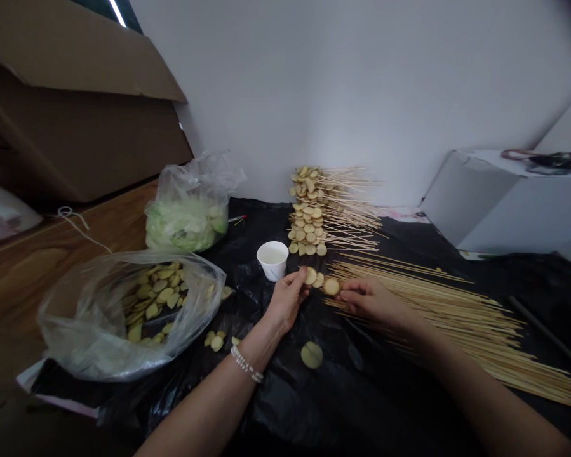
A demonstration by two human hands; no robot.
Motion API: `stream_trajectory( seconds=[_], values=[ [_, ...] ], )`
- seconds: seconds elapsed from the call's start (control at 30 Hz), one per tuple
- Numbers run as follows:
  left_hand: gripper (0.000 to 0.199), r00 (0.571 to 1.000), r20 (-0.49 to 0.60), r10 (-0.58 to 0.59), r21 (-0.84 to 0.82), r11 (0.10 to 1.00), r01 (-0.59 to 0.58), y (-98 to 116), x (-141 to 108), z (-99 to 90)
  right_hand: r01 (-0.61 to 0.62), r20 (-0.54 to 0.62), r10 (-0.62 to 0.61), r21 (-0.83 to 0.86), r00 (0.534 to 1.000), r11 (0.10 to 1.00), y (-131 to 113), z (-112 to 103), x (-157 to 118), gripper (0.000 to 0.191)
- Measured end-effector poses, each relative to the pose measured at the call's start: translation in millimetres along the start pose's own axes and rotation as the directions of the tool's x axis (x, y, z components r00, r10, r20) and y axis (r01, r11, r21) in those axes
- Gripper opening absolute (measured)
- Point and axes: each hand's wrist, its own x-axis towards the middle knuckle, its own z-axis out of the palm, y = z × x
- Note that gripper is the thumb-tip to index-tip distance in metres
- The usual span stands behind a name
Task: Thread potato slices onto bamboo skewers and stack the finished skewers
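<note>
My left hand (289, 297) is closed, its thumb and fingers pinching a pale potato slice (310, 275). Two more slices, including a larger round slice (331, 287), line up from there toward my right hand (368, 301). The fingers of that hand are pinched at the near end of the row, gripping a bamboo skewer that is mostly hidden. Below my hands, a single potato slice (312, 355) lies flat on the black plastic sheet (342, 412). Beside my right forearm spreads a large bundle of bare skewers (456, 330).
Finished potato skewers (309, 219) are stacked by the wall. A white paper cup (272, 260) stands beyond my left hand. To the left are an open bag of potato slices (70, 324), a tied bag of pale green vegetables (187, 222) and a cardboard box (85, 133). A white box (514, 203) sits right.
</note>
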Motion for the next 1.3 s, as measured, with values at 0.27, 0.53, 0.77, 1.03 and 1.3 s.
stream_trajectory(
  seconds=[0.27, 0.53, 0.77, 1.03, 1.3],
  values=[
    [0.045, 1.000, -0.017, 0.015, 0.010, 1.000, -0.015, 0, -4, 1.9, -0.047, -0.001, 0.047, 0.111, 0.999, 0.993, -5, -20, 2, 0.033],
    [0.057, 0.998, 0.012, -0.067, -0.124, 0.990, 0.068, 5, -2, -2.1, -0.001, -0.178, 0.020, 0.105, 0.984, 0.994, -19, -56, 2, 0.037],
    [0.047, 0.998, 0.033, -0.050, -0.047, 0.998, 0.051, 3, -2, -1.9, 0.018, -0.367, 0.042, 0.157, 0.929, 0.987, -15, -81, 20, 0.030],
    [0.044, 0.999, 0.041, -0.030, -0.037, 0.999, 0.032, 0, 0, -2.1, 0.143, -0.449, -0.284, -0.321, 0.847, 0.936, -12, -82, 70, 0.025],
    [0.042, 0.998, 0.033, -0.049, -0.040, 0.998, 0.050, 1, -1, -1.6, 0.124, -0.434, -0.409, -0.549, 0.803, 0.826, -24, -49, 135, 0.018]
  ],
)
